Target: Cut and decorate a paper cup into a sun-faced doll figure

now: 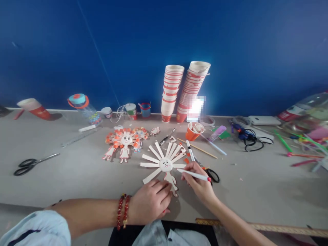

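Observation:
A white paper doll [166,165] lies on the table, with a drawn face and long paper strips fanned around its head. My left hand [152,200] is closed with bent fingers at the doll's lower body, holding it against the table. A small red spot shows by the fingers; I cannot make out what it is. My right hand [198,181] grips a white marker [196,174] with a red end, its tip close to the strips right of the face. Several finished paper dolls [125,141] with orange-tipped strips lie to the upper left.
Black-handled scissors [28,166] lie at left; another pair of scissors [213,175] is partly behind my right hand. A black-capped marker [190,150] and a wooden stick [200,148] lie near an orange cup [194,131] of scraps. Tall paper cup stacks [172,90] stand at the blue wall.

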Tool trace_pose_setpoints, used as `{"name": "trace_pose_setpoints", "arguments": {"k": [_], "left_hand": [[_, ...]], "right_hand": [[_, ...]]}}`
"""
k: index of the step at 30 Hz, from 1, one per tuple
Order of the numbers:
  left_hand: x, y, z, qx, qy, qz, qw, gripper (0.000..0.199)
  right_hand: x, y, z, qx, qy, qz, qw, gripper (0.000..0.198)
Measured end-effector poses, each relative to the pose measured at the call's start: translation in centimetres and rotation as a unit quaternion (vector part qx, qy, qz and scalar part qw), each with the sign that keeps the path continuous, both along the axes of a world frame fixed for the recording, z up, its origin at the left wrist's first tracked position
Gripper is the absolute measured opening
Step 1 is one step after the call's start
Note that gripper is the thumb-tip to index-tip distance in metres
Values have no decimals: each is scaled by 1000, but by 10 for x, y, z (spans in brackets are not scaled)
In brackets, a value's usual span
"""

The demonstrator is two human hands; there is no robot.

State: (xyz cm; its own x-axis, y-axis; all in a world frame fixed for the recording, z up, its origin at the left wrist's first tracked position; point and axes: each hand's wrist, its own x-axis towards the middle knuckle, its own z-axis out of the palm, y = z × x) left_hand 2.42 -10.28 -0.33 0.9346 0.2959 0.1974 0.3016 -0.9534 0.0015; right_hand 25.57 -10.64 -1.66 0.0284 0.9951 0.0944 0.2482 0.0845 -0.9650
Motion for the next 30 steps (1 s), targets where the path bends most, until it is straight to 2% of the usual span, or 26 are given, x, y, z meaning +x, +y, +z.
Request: {"name": "trace_pose_setpoints", "arguments": {"k": [6, 14, 24, 30], "left_hand": [[-1, 2, 4, -33, 7, 0, 999, 45], [-1, -3, 3, -46, 13, 19, 999, 50], [-2, -4, 3, -45, 11, 18, 999, 48], [-2, -3, 3, -48, 0, 21, 999, 47]], "right_hand": [[-15, 0, -3, 28, -31, 30, 999, 13], [-24, 7, -5, 22, -84, 56, 995, 15], [-17, 7, -8, 10, 12, -2, 1000, 9], [-18, 5, -10, -3, -10, 33, 999, 14]]}}
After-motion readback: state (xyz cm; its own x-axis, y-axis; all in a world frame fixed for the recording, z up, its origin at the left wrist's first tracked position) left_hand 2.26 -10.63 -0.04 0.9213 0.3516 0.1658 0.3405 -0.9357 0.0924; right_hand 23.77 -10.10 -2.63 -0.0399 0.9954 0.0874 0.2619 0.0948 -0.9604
